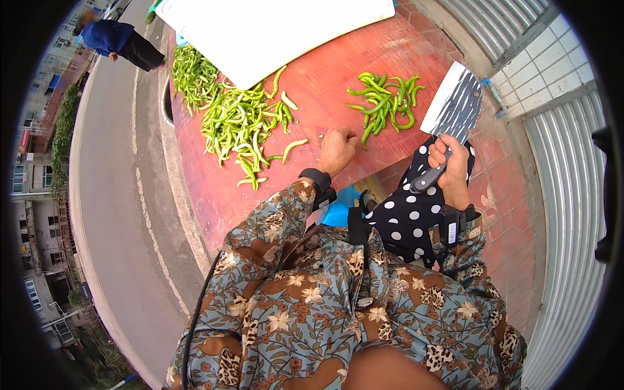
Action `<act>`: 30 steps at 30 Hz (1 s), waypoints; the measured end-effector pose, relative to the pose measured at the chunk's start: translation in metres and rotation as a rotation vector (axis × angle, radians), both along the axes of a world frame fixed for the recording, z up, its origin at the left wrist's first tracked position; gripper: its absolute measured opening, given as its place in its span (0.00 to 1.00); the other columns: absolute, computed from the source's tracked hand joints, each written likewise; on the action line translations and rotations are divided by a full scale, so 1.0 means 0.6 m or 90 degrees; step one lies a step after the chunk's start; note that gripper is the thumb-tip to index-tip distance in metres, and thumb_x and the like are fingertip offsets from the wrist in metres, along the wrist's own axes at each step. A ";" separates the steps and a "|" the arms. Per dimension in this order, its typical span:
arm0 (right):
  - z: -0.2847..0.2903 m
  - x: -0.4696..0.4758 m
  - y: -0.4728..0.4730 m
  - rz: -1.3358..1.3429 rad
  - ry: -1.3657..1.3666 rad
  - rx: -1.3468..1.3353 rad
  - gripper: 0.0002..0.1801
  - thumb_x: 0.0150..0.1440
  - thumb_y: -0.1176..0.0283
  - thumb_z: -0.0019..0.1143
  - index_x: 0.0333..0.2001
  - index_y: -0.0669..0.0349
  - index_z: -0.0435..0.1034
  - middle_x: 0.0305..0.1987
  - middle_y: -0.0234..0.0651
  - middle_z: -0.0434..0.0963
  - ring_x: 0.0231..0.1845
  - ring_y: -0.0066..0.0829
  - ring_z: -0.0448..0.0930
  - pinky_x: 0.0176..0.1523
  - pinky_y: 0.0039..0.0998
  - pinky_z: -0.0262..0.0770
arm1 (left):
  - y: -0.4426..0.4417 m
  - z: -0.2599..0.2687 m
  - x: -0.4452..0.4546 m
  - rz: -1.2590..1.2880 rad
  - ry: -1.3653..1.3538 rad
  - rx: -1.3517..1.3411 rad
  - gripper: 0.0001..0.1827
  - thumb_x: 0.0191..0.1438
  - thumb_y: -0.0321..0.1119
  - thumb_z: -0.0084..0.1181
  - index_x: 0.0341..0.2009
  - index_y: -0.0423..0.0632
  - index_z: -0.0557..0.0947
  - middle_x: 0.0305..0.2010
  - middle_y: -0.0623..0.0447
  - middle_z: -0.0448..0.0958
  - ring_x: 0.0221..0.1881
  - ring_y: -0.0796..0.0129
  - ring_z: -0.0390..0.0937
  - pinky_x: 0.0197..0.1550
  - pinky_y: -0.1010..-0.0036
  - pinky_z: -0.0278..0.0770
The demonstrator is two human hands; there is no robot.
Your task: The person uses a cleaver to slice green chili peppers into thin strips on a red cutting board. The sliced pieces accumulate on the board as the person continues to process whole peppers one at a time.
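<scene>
My right hand (pixel 451 168) grips the dark handle of a cleaver (pixel 453 105), its broad blade pointing up, beyond the edge of a red tabletop (pixel 321 109). On that tabletop rests my left hand (pixel 339 148), fingertips curled together; whether something small is between them I cannot tell. Just beyond it lies a small pile of whole green chili peppers (pixel 382 105). Left of the hand spreads a larger heap of split green peppers (pixel 239 126), and a further heap of cut peppers (pixel 192 75) lies at the far left edge.
A large white board (pixel 263 34) covers the far part of the tabletop. A blue plastic stool (pixel 339 207) stands under the near edge, beside polka-dot fabric (pixel 409 219). A person (pixel 117 39) in a blue jacket stands by the road at upper left. Corrugated metal shutters (pixel 570 195) are at right.
</scene>
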State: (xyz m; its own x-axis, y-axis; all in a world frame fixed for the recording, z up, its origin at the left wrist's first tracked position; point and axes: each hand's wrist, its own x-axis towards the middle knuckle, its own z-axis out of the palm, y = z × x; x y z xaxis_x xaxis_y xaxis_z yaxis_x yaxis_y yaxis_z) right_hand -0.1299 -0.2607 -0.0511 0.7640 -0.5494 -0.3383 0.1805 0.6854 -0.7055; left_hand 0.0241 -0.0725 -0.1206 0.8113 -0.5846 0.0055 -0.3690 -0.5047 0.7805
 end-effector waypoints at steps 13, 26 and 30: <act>0.016 0.015 0.038 -0.007 -0.004 -0.019 0.12 0.49 0.74 0.46 0.15 0.62 0.59 0.13 0.30 0.60 0.10 0.19 0.60 0.14 0.21 0.54 | -0.003 -0.016 0.020 0.018 -0.076 0.113 0.12 0.41 0.24 0.49 0.34 0.36 0.74 0.26 0.41 0.74 0.28 0.52 0.72 0.31 0.65 0.70; 0.073 0.066 0.195 0.240 -0.087 -0.204 0.11 0.50 0.77 0.44 0.16 0.65 0.61 0.11 0.29 0.62 0.08 0.16 0.62 0.11 0.20 0.57 | 0.114 0.184 0.050 0.039 0.586 -0.579 0.06 0.54 0.29 0.45 0.35 0.42 0.72 0.34 0.50 0.74 0.32 0.68 0.73 0.33 0.75 0.72; 0.092 0.072 0.209 0.299 -0.062 -0.300 0.10 0.50 0.76 0.44 0.17 0.65 0.62 0.11 0.28 0.63 0.08 0.16 0.62 0.12 0.20 0.56 | 0.135 0.207 0.047 0.050 0.499 -0.579 0.06 0.55 0.28 0.42 0.35 0.40 0.71 0.34 0.47 0.74 0.33 0.65 0.75 0.34 0.72 0.75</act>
State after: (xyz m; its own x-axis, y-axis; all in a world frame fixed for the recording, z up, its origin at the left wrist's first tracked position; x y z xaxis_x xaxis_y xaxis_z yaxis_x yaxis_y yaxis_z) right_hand -0.0867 -0.1353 0.0042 0.9729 -0.2230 -0.0613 0.0159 0.3288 -0.9443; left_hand 0.0524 0.0084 0.0034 0.8118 -0.5714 -0.1204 0.3719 0.3468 0.8611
